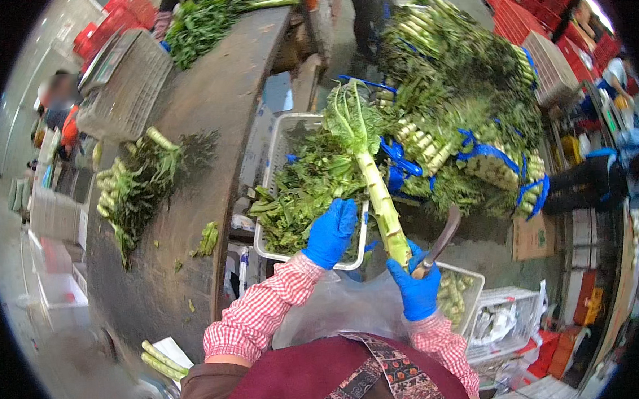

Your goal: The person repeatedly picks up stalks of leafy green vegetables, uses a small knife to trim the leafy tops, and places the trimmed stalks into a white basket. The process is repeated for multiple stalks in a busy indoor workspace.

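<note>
My right hand [417, 289], in a blue glove, grips the thick lower end of a celtuce stem [383, 204]. The stem slants up and away, mostly bare, with a tuft of green leaves at its far end. That same hand also holds a curved knife [445, 232] by its wooden handle, the blade pointing up and to the right. Left of the stem, apart from it, my left hand [332, 232] is over the near part of a white plastic crate [269, 186] heaped with stripped leaves [308, 192]. Its fingers are together; whether anything is inside them is hidden.
A long worktable [185, 120] on the left bears a bunch of celtuce [134, 182] and leaf scraps. Ahead right is a big pile of leafy celtuce [454, 78] with blue ties. A crate of trimmed stems [454, 295] stands by my right hand. Other people stand at both sides.
</note>
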`<action>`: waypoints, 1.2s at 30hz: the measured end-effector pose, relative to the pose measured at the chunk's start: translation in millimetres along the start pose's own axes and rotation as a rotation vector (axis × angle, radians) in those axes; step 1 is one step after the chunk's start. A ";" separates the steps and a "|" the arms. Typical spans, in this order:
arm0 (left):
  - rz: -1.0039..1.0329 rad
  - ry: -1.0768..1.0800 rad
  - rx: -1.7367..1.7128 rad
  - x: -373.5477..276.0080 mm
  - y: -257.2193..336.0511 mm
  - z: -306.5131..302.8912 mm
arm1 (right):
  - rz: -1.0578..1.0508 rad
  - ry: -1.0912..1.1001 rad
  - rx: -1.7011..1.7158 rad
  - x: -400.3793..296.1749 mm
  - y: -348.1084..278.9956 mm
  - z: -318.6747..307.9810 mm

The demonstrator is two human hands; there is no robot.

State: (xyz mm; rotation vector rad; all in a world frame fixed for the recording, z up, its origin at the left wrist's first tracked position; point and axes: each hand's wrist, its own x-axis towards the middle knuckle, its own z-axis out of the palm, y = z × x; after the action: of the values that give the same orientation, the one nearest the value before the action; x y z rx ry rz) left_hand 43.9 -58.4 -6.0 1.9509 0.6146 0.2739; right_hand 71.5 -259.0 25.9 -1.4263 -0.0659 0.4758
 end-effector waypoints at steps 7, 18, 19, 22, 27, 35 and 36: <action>0.581 -0.099 0.386 -4.9 -3.3 1.6 | 0.079 -0.097 -0.034 39.6 1.6 37.2; -0.452 0.096 -0.597 51.3 -31.5 -43.7 | 0.344 -0.519 -0.156 146.7 -27.4 21.5; -0.442 0.173 -0.929 66.0 -13.6 -39.8 | 0.281 -0.579 -0.229 152.4 -31.1 24.9; -0.450 0.453 -1.319 101.6 15.1 -36.5 | 0.182 -0.810 -0.244 173.3 -0.8 7.6; -0.285 0.575 -0.932 100.3 6.0 -15.6 | 0.345 -0.784 -0.300 245.2 -10.3 3.5; -0.195 0.421 -1.800 35.4 -110.8 24.5 | 0.124 -0.666 -0.228 313.1 -53.0 7.7; -0.187 0.414 -1.790 32.2 -100.4 20.6 | 0.042 -0.649 -0.143 308.6 -67.3 16.8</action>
State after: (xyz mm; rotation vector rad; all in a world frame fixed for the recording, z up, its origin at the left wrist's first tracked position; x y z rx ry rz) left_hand 50.4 -22.8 -107.2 0.1064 0.4624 0.7652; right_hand 363.9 -138.5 20.2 -1.3625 -0.6010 0.9697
